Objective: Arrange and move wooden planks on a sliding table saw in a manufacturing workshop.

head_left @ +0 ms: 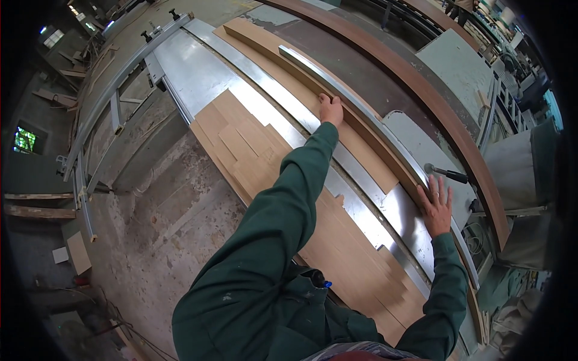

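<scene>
Fingers of the left hand (330,110) curl onto the long tan wooden board (361,150), pressing it against the grey metal fence rail (361,111); the right hand (436,207), fingers spread, lies flat beside that rail, so uneven pressure could let the board drift off it

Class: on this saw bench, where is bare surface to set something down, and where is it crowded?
Free: the metal table beyond the stacked wood pieces, and the plate beside the right hand. Crowded: along the fence, where the left hand presses the long strip.
</scene>
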`<control>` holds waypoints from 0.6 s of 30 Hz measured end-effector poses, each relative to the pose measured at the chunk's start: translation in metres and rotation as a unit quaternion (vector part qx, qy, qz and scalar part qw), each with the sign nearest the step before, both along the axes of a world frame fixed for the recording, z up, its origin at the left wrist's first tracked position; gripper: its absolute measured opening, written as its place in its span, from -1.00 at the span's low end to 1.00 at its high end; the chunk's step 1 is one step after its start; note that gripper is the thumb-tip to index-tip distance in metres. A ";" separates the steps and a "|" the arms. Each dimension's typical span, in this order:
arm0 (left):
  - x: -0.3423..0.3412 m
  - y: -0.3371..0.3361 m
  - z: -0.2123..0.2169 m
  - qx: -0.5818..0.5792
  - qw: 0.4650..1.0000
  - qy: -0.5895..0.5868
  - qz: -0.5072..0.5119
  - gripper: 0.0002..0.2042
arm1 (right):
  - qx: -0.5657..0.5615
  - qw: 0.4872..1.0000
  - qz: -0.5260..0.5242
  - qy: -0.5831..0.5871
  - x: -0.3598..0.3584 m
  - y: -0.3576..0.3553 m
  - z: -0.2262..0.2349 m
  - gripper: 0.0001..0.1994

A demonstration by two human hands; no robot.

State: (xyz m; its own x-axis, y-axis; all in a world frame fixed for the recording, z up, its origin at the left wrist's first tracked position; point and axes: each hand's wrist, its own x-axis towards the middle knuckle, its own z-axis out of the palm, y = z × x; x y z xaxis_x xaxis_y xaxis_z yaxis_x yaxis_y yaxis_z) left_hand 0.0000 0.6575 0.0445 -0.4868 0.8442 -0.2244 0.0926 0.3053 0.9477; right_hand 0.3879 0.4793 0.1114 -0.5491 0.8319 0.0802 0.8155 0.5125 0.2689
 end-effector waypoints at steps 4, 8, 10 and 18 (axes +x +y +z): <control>-0.023 0.012 -0.007 0.031 0.999 -0.002 0.017 -0.28 | -0.008 1.000 0.017 0.011 -0.018 0.012 -0.002 -0.20; -0.040 0.023 -0.010 0.022 1.000 0.008 0.013 -0.28 | -0.002 1.000 0.016 0.004 -0.033 0.022 -0.003 -0.17; -0.052 0.029 -0.010 0.033 0.999 -0.003 0.014 -0.28 | 0.011 1.000 0.026 0.005 -0.041 0.028 -0.005 -0.16; -0.079 0.044 -0.009 0.029 0.999 -0.037 0.019 -0.26 | -0.018 1.000 0.014 0.005 -0.071 0.044 -0.006 -0.17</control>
State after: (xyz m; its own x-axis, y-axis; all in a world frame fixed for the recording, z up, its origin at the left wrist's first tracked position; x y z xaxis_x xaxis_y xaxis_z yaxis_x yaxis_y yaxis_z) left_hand -0.0793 0.7019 0.0351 -0.5029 0.8382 -0.2112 0.0118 0.2509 0.9679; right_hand 0.3169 0.5236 0.1058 -0.5716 0.8185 0.0567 0.8034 0.5443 0.2415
